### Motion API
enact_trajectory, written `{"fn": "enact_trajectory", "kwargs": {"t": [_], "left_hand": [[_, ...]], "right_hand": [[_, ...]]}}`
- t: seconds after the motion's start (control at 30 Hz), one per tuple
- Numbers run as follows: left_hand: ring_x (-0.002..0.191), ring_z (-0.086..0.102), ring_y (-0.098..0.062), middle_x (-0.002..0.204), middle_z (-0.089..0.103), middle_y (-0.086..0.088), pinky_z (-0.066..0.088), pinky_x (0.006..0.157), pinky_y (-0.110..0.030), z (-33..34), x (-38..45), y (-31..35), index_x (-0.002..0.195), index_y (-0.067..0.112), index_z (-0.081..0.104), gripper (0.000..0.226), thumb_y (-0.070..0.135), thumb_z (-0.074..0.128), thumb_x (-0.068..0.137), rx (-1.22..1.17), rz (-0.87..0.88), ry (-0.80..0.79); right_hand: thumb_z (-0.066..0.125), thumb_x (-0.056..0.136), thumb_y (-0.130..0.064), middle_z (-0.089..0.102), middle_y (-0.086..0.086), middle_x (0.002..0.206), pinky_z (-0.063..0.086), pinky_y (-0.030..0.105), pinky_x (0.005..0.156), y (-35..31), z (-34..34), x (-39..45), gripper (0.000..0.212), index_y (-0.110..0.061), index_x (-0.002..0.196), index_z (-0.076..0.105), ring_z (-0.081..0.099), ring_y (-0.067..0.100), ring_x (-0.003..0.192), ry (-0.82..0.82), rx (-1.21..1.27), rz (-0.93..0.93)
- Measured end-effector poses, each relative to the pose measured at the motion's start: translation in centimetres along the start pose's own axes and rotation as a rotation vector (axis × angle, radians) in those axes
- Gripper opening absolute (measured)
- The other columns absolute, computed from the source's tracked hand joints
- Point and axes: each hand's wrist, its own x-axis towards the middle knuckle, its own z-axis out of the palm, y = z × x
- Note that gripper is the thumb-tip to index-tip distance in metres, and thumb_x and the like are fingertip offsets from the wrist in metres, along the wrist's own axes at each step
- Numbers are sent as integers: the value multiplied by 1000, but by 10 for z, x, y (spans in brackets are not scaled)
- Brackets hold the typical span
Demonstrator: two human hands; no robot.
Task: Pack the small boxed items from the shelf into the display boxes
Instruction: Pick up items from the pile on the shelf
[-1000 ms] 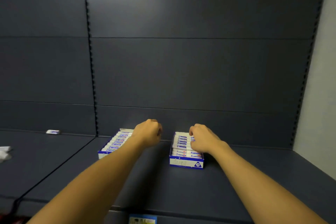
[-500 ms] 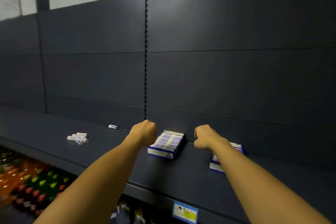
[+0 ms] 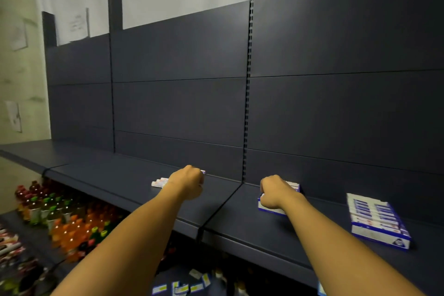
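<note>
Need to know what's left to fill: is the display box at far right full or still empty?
Full, as far as it shows: the display box on the shelf holds a packed row of small boxed items.

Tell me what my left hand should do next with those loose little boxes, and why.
Probably lower the left hand onto the small white loose boxes lying on the dark shelf and pick some up. The right hand rests on the blue-and-white cardboard display box, seemingly ready to receive them.

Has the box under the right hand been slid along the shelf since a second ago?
Yes. The display box under the right hand was left of the slotted upright; now it sits to its right.
</note>
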Motion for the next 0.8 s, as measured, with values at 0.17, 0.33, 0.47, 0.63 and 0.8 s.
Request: {"fn": "enact_trajectory", "kwargs": {"t": [0.17, 0.33, 0.47, 0.63, 0.8], "left_hand": [[101, 66, -32, 116, 66, -11, 59, 87, -43, 2, -11, -55, 112, 11, 71, 26, 12, 57, 90, -14, 8, -21], [103, 66, -32, 123, 65, -11, 58, 88, -43, 9, -21, -102, 123, 15, 70, 30, 19, 61, 95, 1, 35, -48], [100, 66, -32, 122, 65, -11, 58, 85, -42, 8, -27, -139, 124, 14, 70, 33, 14, 58, 93, 4, 26, -50], [104, 64, -29, 125, 63, -9, 57, 86, -39, 3, -20, -174, 123, 17, 69, 32, 15, 57, 93, -6, 13, -54], [107, 64, -29, 127, 64, -9, 57, 91, -40, 8, -1, -193, 125, 17, 68, 33, 16, 56, 94, -18, 13, -53]], "right_hand": [[52, 82, -5, 58, 11, 99, 46, 31, 64, -59, 14, 5, 27, -5, 106, 65, 54, 26, 75, 4, -5, -30], [54, 85, -6, 63, 14, 108, 54, 37, 71, -103, 26, 13, 27, -4, 110, 65, 55, 26, 77, -7, -11, -36], [54, 83, -3, 65, 16, 114, 54, 38, 73, -135, 36, 21, 32, -3, 114, 65, 54, 24, 79, -13, 8, -48], [52, 83, -1, 64, 16, 113, 45, 34, 66, -156, 33, 34, 33, -2, 113, 64, 52, 25, 78, -6, 21, -36], [51, 83, -1, 64, 15, 109, 40, 33, 63, -167, 32, 58, 32, 0, 112, 64, 47, 23, 75, 7, 22, -24]]}}
